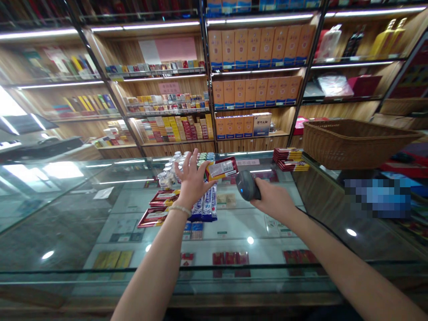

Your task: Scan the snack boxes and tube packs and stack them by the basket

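My left hand (192, 187) has a red-and-yellow snack packet (223, 168) between thumb and forefinger, its other fingers spread. The packet's white label faces me. In my right hand (272, 198) is a dark grey barcode scanner (246, 185) with a small blue light, its head pointing toward the packet. A black cable (329, 232) trails behind my right forearm. Beneath my left hand lie blue-and-white packets (207, 205), partly hidden. Red packets (157, 216) lie left of my wrist, and several small white-lidded jars (166, 176) stand behind them.
The glass counter (234, 236) has boxes displayed under its top. A stack of red-and-yellow packets (289, 159) lies at the back right beside a wicker basket (361, 142). Lit shelves (180, 111) with boxes and bottles fill the wall. A blurred-out patch (377, 198) covers something at right.
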Demonstrator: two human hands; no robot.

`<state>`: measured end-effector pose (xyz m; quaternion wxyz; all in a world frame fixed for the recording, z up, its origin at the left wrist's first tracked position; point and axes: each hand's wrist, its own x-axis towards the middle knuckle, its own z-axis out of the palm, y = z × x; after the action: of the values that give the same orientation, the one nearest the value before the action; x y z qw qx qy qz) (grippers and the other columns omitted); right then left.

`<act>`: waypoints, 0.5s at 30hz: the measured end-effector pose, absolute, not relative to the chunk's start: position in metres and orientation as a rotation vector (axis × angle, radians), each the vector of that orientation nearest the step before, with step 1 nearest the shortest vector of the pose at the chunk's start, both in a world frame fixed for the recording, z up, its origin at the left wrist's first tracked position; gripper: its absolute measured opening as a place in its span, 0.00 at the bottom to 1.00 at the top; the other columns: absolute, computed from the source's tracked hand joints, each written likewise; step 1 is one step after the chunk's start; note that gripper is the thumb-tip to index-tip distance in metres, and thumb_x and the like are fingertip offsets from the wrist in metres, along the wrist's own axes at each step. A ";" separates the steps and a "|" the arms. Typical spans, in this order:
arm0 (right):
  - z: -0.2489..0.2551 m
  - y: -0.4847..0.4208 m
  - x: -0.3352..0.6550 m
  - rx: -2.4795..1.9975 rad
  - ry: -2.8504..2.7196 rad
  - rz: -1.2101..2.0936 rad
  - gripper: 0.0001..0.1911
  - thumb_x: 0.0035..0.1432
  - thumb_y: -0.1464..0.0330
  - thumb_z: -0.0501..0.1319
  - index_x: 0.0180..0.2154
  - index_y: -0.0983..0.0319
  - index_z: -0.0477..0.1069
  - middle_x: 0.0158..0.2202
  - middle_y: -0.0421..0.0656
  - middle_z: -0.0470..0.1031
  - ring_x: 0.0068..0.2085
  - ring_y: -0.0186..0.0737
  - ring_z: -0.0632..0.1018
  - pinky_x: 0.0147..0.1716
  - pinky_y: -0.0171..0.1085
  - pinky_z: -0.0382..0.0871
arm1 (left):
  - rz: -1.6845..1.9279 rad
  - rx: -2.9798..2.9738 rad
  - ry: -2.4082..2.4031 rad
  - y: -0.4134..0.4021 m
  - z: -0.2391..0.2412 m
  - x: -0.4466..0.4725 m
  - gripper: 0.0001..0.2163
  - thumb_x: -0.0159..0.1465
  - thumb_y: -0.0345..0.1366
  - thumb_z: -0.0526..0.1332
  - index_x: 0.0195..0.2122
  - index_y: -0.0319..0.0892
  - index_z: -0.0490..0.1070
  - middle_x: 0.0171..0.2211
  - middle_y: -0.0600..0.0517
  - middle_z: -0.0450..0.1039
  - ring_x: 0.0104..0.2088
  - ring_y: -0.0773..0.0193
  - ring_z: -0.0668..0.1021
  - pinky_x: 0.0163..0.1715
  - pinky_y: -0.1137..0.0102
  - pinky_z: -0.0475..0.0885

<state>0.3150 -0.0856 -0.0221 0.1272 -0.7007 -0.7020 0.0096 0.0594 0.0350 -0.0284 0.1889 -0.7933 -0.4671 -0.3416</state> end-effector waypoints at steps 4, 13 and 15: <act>-0.032 -0.082 0.313 -1.949 -2.144 0.028 0.19 0.62 0.62 0.61 0.53 0.60 0.68 0.54 0.50 0.79 0.54 0.53 0.80 0.39 0.39 0.66 | -0.963 -2.249 -1.313 0.034 -0.026 0.060 0.27 0.59 0.49 0.74 0.58 0.51 0.74 0.78 0.40 0.48 0.77 0.35 0.53 0.72 0.33 0.33; -0.039 -0.082 0.304 -1.889 -2.232 0.002 0.20 0.61 0.64 0.60 0.54 0.62 0.68 0.54 0.50 0.76 0.56 0.54 0.78 0.40 0.43 0.71 | -0.974 -2.264 -1.313 0.033 -0.026 0.061 0.26 0.61 0.51 0.72 0.58 0.51 0.74 0.78 0.41 0.48 0.77 0.36 0.52 0.72 0.33 0.32; -0.040 -0.083 0.304 -1.883 -2.258 -0.008 0.20 0.61 0.64 0.60 0.54 0.62 0.68 0.53 0.50 0.76 0.56 0.54 0.78 0.40 0.42 0.72 | -0.971 -2.259 -1.316 0.034 -0.027 0.060 0.26 0.61 0.51 0.72 0.58 0.51 0.74 0.78 0.41 0.48 0.77 0.36 0.52 0.72 0.33 0.33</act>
<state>0.3035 -0.0830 -0.0396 0.1004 -0.6373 -0.7641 -0.0028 0.0602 0.0335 -0.0267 0.1755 -0.7974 -0.4645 -0.3429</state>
